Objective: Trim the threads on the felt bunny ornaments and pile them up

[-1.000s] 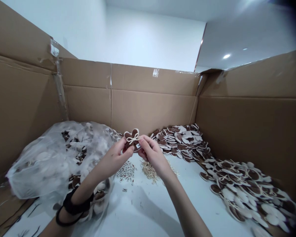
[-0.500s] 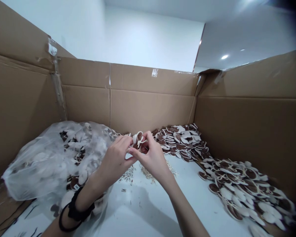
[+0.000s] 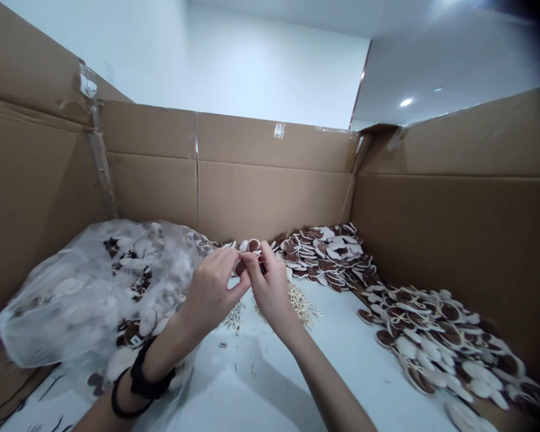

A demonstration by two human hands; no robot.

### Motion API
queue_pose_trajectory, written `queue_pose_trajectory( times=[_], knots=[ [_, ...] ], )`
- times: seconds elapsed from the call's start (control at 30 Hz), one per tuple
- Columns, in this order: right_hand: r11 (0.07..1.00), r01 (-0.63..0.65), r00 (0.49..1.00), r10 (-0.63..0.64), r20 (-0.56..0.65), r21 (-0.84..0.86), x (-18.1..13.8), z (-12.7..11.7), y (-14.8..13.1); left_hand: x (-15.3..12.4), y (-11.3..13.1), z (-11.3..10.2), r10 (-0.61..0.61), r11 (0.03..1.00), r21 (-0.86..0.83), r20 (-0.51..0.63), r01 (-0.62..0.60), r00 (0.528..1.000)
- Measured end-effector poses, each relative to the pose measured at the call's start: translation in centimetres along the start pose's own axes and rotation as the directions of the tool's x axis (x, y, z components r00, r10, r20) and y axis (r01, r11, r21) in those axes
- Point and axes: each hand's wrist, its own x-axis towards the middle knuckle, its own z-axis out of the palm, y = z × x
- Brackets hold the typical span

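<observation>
The 2 bare hands are meeting over the table, fingertips almost touching. The left hand is pinching the brown-and-white piece from its left, and the right hand is gripping it from the right, thumb foremost. The piece is sitting up between them, above the tabletop, its middle hiding behind the fingers; exactly where each hidden fingertip is pressing, I cannot tell. The step seems to be fine fingertip work on this piece. Doing it well is probably a matter of keeping 1 hand as a steady clamp at the edge, letting the other do the small moves, and pressing lightly, since the piece is looking soft.

Counting from near to far: 2 black bands are circling the left wrist; 1 loose tag is lying on the table; 1 pile of cream cord bits and 1 pile of tiny pieces are spreading just beyond the hands, too many to count. On the left, 1 clear plastic bag is bulging with more pieces. On the right, 2 heaps of similar pieces are lying, a nearer heap and a farther heap, overlapping past counting. Behind, 3 cardboard walls are standing around everything.
</observation>
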Motion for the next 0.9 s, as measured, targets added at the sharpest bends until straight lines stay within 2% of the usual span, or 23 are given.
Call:
queue_pose_trajectory(
  times=[0.1, 0.2, 0.27, 0.37, 0.43, 0.53, 0.6, 0.67, 0.77, 0.83, 0.9],
  knots=[
    [0.975, 0.008, 1.000, -0.010, 0.008, 0.222, -0.2, 0.8, 0.3, -0.1, 0.3, 0.1, 0.057, 0.995, 0.081, -0.043, -0.054, 0.997],
    [0.958, 0.014, 1.000, -0.007, -0.024, 0.288, -0.2, 1.2, 0.7, -0.2, 0.6, 0.1, 0.092, 0.993, 0.076, -0.052, -0.088, 0.994],
    [0.963, 0.027, 1.000, -0.022, -0.021, 0.267, -0.1, 1.0, 0.8, -0.2, 0.7, -0.1, 0.084, 0.996, 0.015, -0.041, -0.083, 0.996],
    [0.960, 0.006, 0.994, -0.035, 0.102, 0.281, 0.1, 0.2, 0.3, -0.4, 0.6, -0.6, -0.037, 0.972, -0.231, 0.035, 0.044, 0.999],
    [0.940, -0.039, 0.977, -0.036, 0.212, 0.339, -0.2, -0.5, -0.5, -0.7, 0.5, -1.1, -0.140, 0.863, -0.468, 0.138, 0.190, 0.980],
    [0.871, -0.094, 0.949, -0.069, 0.308, 0.482, -1.2, -1.1, -2.2, -1.5, 0.6, -1.7, -0.295, 0.538, -0.752, 0.254, 0.380, 0.921],
    [0.800, -0.134, 0.939, -0.086, 0.334, 0.585, -2.2, -1.2, -3.3, -1.9, 1.0, -2.0, -0.360, 0.295, -0.845, 0.334, 0.446, 0.871],
    [0.731, -0.183, 0.934, -0.079, 0.348, 0.657, -3.0, -1.0, -4.2, -2.0, 1.6, -2.1, -0.333, 0.113, -0.872, 0.418, 0.476, 0.845],
    [0.614, -0.249, 0.931, -0.061, 0.360, 0.749, -3.8, -0.6, -4.7, -1.7, 2.7, -2.2, -0.272, -0.010, -0.883, 0.453, 0.468, 0.849],
    [0.504, -0.296, 0.926, -0.056, 0.373, 0.811, -3.9, -0.2, -4.8, -1.4, 3.3, -2.1, -0.298, -0.052, -0.888, 0.450, 0.456, 0.842],
    [0.403, -0.344, 0.917, -0.049, 0.396, 0.848, -3.9, 0.0, -4.8, -1.2, 3.7, -1.9, -0.365, -0.091, -0.882, 0.461, 0.462, 0.809]
  ],
)
